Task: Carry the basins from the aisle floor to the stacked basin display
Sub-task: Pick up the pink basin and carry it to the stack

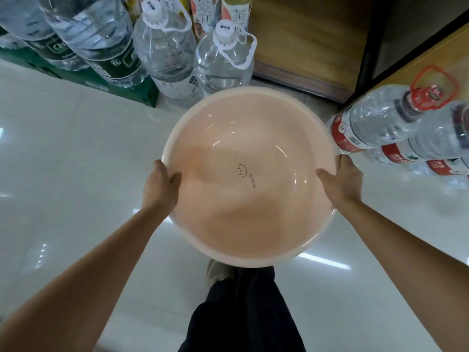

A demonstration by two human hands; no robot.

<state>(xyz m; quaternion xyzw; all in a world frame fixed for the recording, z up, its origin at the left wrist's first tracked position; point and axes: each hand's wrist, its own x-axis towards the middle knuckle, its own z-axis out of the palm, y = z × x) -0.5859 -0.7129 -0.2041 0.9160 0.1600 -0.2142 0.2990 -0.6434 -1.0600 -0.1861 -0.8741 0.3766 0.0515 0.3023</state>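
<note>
I hold a round pink basin [243,138] in front of me, above the floor, its opening facing up. A small smile drawing and the words "Smile life" are printed on its inner bottom. My left hand [160,186] grips the left rim, thumb inside the bowl. On the opposite rim, my right hand [342,181] grips the same way. The basin is empty. No stacked basin display is in view.
Large clear water bottles [167,54] stand on the floor ahead and on a green crate [76,74] at the left. Red-labelled bottles [375,125] are at the right. A wooden shelf base [304,41] lies ahead. The white tiled floor [76,174] is glossy. My dark trouser leg [243,313] and shoe show below the basin.
</note>
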